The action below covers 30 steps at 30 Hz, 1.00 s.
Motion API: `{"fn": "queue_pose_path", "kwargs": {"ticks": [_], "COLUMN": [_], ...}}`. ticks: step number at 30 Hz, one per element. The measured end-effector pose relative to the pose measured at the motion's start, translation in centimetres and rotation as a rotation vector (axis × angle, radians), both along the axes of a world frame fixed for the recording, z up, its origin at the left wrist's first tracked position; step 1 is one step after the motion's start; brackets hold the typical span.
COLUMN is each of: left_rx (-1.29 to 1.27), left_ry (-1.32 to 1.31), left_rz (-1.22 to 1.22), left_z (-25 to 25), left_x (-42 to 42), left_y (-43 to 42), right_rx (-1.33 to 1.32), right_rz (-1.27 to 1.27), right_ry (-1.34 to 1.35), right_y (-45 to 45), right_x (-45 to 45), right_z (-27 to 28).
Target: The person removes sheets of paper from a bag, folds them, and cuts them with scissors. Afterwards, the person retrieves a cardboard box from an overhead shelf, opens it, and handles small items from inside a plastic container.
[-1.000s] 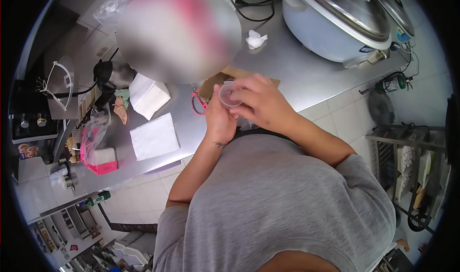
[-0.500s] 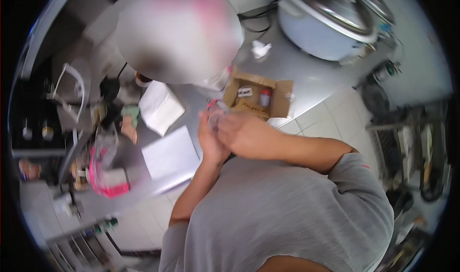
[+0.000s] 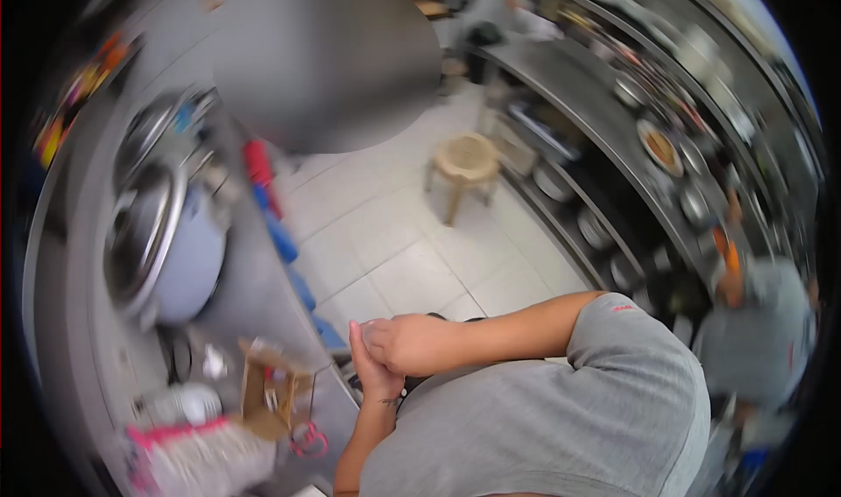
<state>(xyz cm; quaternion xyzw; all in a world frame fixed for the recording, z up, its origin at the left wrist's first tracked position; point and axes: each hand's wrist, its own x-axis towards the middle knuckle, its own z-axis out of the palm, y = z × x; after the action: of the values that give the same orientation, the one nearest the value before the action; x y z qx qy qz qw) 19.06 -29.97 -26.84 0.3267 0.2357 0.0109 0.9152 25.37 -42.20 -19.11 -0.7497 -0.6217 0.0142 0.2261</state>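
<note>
My right hand [image 3: 412,344] is closed in a fist and presses against my left hand [image 3: 375,373] in front of my torso. One finger of the left hand stands upright beside the fist; most of its other fingers are hidden. Something small and pale may show between the hands, but I cannot make out what it is. Both hands are beside the edge of a metal counter [image 3: 263,322]. Nearest to them on it are an open cardboard box [image 3: 270,405] with small items inside and pink-handled scissors [image 3: 308,440].
A large rice cooker [image 3: 194,260], a crumpled white tissue [image 3: 215,361] and a pink-and-white plastic package [image 3: 206,462] are on the counter. A beige stool [image 3: 466,160] stands on the tiled floor. At right, another person [image 3: 753,339] stands by metal shelving [image 3: 561,177].
My view has swung to the right, so the counter with the box is now at lower left and the floor, stool and shelving appear. My hands stay together; the clear round thing between them is now mostly hidden.
</note>
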Motion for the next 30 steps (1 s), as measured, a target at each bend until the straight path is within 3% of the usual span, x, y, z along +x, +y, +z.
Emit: {"fn": "queue_pose_path", "kwargs": {"ticks": [4, 7, 10, 13, 15, 20, 22, 25, 30], "left_rx": [0.057, -0.217, -0.188, -0.214, -0.252, -0.296, -0.288, -0.252, -0.176], "left_ry": [0.143, -0.002, -0.026, 0.099, 0.112, -0.002, -0.078, -0.108, -0.161], "left_rz": [-0.287, -0.815, -1.112, -1.265, -1.332, -1.407, -1.441, -1.439, -1.419], "left_z": [3.1, 0.8, 0.8, 2.4, 2.9, 5.9, 6.8, 7.1, 5.2], "left_x": [3.1, 3.9, 2.8, 1.7, 1.0, -2.0, -4.3, -7.6, -11.8], "left_y": [-8.0, -10.6, -16.1, -22.4, -26.3, -34.5, -35.9, -37.5, -38.1], "right_rx": [-0.007, 0.141, 0.282, 0.293, 0.483, 0.743, 0.544, 0.204, -0.151], "right_rz": [-0.496, -0.96, -1.341, -1.546, -1.65, -1.75, -1.686, -1.689, -1.827], "right_ry": [0.363, 0.441, 0.39, 0.359, 0.151, -0.148, -0.335, -0.162, 0.016], "right_y": [-7.6, -13.7, -19.4, -26.3, -29.7, -34.2, -34.7, -33.6, -32.8], "right_x": [-1.5, -4.3, -6.1, -8.2, -10.7, -20.2, -23.7, -27.7, -29.1], "right_z": [1.1, 3.2, 2.0, -0.7, -2.1, 3.8, 5.0, 6.8, 4.5]}}
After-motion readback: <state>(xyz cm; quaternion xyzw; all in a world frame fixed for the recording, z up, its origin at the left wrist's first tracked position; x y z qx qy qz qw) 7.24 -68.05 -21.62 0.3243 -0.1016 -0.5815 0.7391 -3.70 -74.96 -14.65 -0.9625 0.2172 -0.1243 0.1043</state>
